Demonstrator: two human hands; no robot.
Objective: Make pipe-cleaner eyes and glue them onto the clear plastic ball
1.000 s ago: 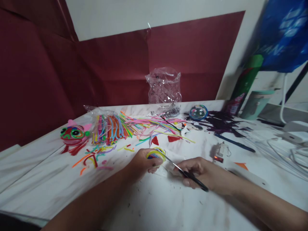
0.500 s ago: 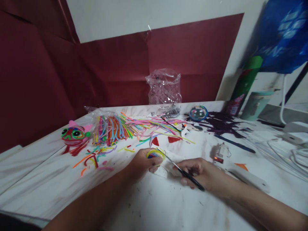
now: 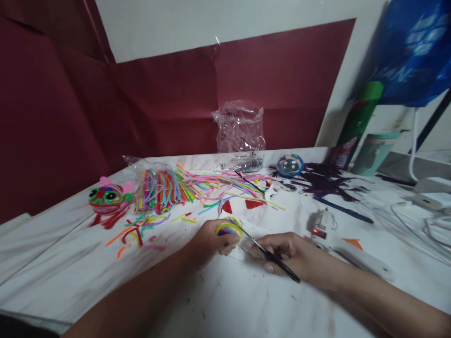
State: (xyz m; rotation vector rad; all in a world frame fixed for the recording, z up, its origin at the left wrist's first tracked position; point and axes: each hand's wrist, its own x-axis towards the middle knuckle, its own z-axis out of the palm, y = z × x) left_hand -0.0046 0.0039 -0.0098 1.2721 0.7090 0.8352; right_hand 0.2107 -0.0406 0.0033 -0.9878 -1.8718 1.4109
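My left hand (image 3: 216, 236) is closed around a small round piece (image 3: 229, 227) edged with yellow pipe cleaner, with blue and red strands inside. Between the fingers of my right hand (image 3: 287, 253) is a slim metal tool with a black handle (image 3: 282, 266); its exact kind is unclear. The tool's thin tip meets the yellow rim at its upper right. Below the two hands a pale sheet (image 3: 243, 253) lies on the table, partly hidden. Two red triangular pieces (image 3: 253, 203) lie just beyond the hands.
A bundle of coloured pipe cleaners (image 3: 165, 190) lies at the back left, beside a decorated face ball (image 3: 109, 199) and loose scraps. A clear ball (image 3: 290, 165), dark purple strands (image 3: 324, 180), a blue stick (image 3: 343, 210), a small white device (image 3: 322, 224) and cables (image 3: 416, 234) lie rightward.
The tool's tip has shifted slightly against the round piece, and my right hand has moved a little. My left hand keeps its hold. The whole view has drifted slightly.
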